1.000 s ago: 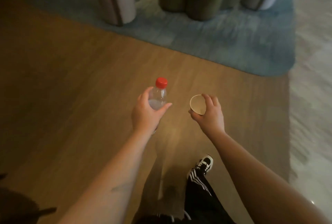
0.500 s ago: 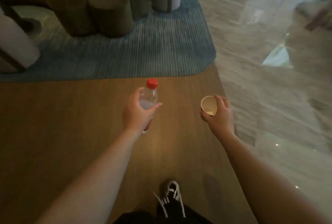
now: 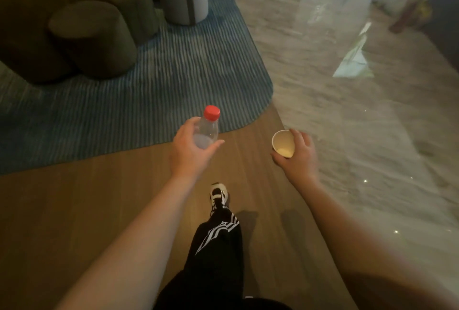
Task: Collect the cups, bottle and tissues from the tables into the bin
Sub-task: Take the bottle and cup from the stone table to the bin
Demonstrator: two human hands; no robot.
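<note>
Your left hand (image 3: 190, 153) grasps bottle (image 3: 207, 130), red cap (image 3: 211, 112) above fingers. Your right hand (image 3: 299, 158) grasps paper cup (image 3: 283, 143), mouth toward you. Wood floor (image 3: 74, 210) beneath both hands.

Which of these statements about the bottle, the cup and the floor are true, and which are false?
1. The left hand holds a bottle with a red cap. True.
2. The right hand holds nothing. False: its fingers hold a paper cup.
3. The cup has a lid on. False: it is open on top.
4. A blue rug lies ahead on the floor. True.
5. A bin stands beside the shoe. False: no bin is in view.
</note>
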